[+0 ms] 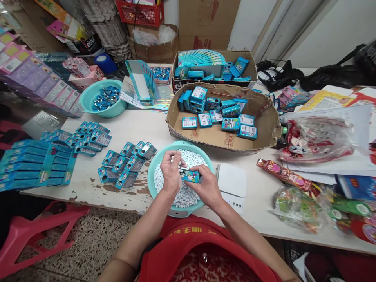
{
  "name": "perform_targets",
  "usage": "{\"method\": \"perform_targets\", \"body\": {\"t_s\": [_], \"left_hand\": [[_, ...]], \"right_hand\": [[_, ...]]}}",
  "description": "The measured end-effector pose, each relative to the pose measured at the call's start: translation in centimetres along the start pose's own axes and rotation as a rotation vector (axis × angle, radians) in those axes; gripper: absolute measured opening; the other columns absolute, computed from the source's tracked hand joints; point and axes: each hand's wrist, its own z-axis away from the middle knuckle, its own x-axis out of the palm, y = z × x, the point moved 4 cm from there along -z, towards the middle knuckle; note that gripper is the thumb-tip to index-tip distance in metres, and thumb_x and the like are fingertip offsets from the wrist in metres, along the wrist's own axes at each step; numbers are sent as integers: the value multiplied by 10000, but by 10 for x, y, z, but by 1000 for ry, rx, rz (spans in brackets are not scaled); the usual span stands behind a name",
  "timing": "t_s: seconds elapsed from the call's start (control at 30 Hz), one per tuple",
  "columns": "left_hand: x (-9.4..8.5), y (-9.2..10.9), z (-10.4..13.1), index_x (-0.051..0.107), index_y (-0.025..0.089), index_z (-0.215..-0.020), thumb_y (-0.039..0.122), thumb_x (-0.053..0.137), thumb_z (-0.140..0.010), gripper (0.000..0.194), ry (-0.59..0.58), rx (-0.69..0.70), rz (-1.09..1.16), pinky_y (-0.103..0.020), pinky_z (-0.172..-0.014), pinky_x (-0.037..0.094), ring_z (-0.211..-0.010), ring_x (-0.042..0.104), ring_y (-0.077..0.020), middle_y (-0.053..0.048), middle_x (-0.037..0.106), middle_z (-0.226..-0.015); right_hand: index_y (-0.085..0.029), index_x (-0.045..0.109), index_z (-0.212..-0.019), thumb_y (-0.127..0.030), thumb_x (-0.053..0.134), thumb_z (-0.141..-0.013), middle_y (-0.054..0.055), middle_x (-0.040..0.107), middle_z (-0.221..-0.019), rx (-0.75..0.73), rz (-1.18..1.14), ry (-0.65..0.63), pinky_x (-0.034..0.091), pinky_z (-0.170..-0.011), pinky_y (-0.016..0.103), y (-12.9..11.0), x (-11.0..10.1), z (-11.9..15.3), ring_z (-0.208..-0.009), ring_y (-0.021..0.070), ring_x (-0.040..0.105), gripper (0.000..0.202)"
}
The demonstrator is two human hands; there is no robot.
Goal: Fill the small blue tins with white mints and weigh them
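Observation:
My right hand (208,188) grips a small blue candy box (190,176) lying on its side, its printed face up. My left hand (171,171) is at the left end of the box, fingers curled together; something small and white shows by the fingertips, too little to name. Both hands are above a turquoise basin (150,178) heaped with small white candies (188,197). Left of the basin, a group of similar boxes (127,169) stands with round holes showing in their ends.
A white scale (232,180) sits right of the basin. Behind it, a cut-down carton (173,113) holds scattered blue boxes. A second turquoise bowl (85,103) contains blue-silver pieces. Stacked blue boxes (35,168) fill the left edge; plastic-wrapped packets (299,209) lie right.

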Motion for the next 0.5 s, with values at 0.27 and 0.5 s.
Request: {"method": "perform_targets", "body": {"t_s": [0.27,0.5], "left_hand": [[2,3,-4,472,179,-732,410,747,-657,366,-41,-108,116,-146,-321,221,-376,377,-29,83,427,-531],[6,16,-2,461,188,-730,380,756,-663,358,-61,-99,178,-145,-320,218,-376,367,-26,83,420,-534]], "right_hand": [[-217,628,-894,-271,714,-655,25,641,-901,110,-167,31,458,-816,367,14,1,0,-885,224,600,261],[-215,620,-891,-356,766,-601,18,655,-877,239,-354,53,492,-743,343,34,-7,9,-820,216,624,355]]}}
